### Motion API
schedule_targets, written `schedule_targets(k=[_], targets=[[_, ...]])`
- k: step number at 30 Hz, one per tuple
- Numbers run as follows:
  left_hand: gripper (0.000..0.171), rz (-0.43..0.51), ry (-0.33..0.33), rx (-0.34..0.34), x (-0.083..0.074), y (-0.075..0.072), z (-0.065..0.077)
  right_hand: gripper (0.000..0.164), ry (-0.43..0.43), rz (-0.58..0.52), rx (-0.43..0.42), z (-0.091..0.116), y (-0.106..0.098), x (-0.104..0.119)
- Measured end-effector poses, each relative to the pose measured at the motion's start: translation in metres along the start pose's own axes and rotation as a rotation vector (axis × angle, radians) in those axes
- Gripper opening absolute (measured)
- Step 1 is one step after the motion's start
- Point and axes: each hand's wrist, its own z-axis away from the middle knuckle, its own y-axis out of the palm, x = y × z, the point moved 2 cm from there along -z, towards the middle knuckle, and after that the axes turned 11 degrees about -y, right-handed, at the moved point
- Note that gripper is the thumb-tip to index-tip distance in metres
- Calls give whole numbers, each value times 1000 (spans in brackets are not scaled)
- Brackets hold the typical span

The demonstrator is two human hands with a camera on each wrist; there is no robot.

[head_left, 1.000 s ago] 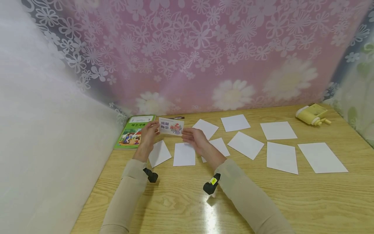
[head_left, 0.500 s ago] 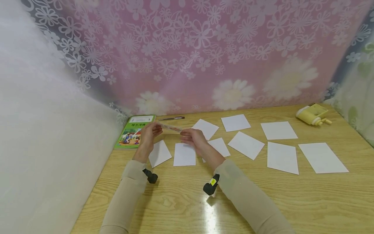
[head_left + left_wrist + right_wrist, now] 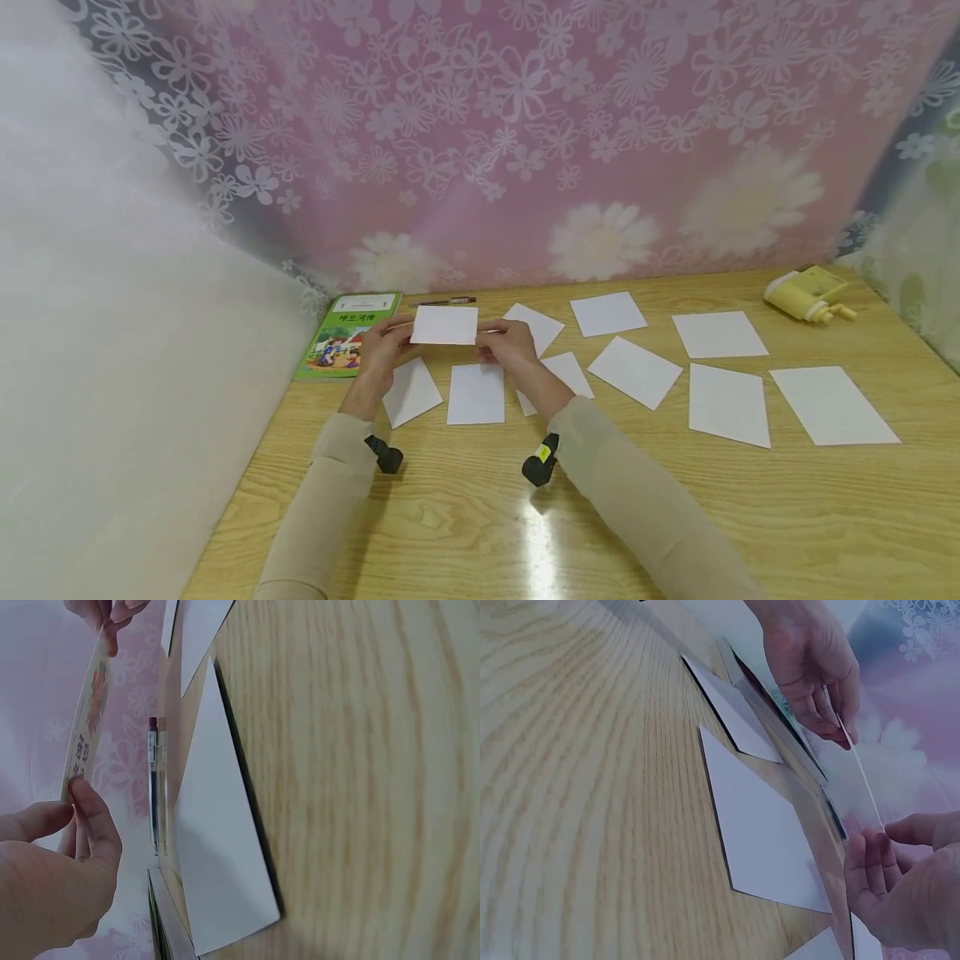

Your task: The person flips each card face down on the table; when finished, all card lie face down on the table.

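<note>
A small card [image 3: 445, 325] is held up above the table between my two hands, its blank white side toward the head view. The left wrist view shows dark characters and red flowers printed on the card's other face [image 3: 90, 720]. My left hand [image 3: 377, 357] pinches the card's left end between thumb and fingers. Its right end is pinched by my right hand [image 3: 517, 352]. In the right wrist view the card appears nearly edge-on as a thin line. White cards [image 3: 476, 395] lie flat on the table below and to the right of the hands.
A green illustrated book [image 3: 347, 337] lies at the left, partly behind my left hand. A pen [image 3: 450, 301] rests near the back edge. At the far right sits a yellow plastic object [image 3: 806, 296]. Several more white cards [image 3: 727, 406] are spread across the wooden table [image 3: 465, 508].
The card has turned over in my hands: its printed face showed first, then its edge, and now its blank white side. Both hands stay in about the same place.
</note>
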Motion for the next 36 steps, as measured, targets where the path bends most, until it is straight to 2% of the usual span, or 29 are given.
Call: schedule_targets(k=[7, 11, 13, 17, 20, 22, 26, 31, 36], targets=[[31, -98, 0, -41, 2, -1, 3, 30, -37, 174, 27, -5, 2, 7], [30, -126, -13, -45, 2, 1, 7, 32, -120, 334, 77, -7, 3, 14], [29, -142, -31, -48, 2, 1, 9, 41, -149, 398, 110, -9, 4, 17], [29, -153, -73, -45, 1, 2, 9, 39, -136, 440, 148, -13, 4, 20], [31, -152, -96, -22, 1, 3, 7, 37, -129, 448, 147, -15, 3, 22], [32, -146, -106, 3, 0, 2, 6, 43, -127, 431, 146, -15, 3, 22], [36, -118, -138, 54, 1, 2, 5, 44, -89, 374, 155, -16, 4, 20], [38, -114, -180, 85, 1, 0, 6, 52, 10, 189, 191, -21, 5, 18], [38, -135, -206, 80, 2, -2, 7, 55, 67, -45, 170, -26, 5, 14]])
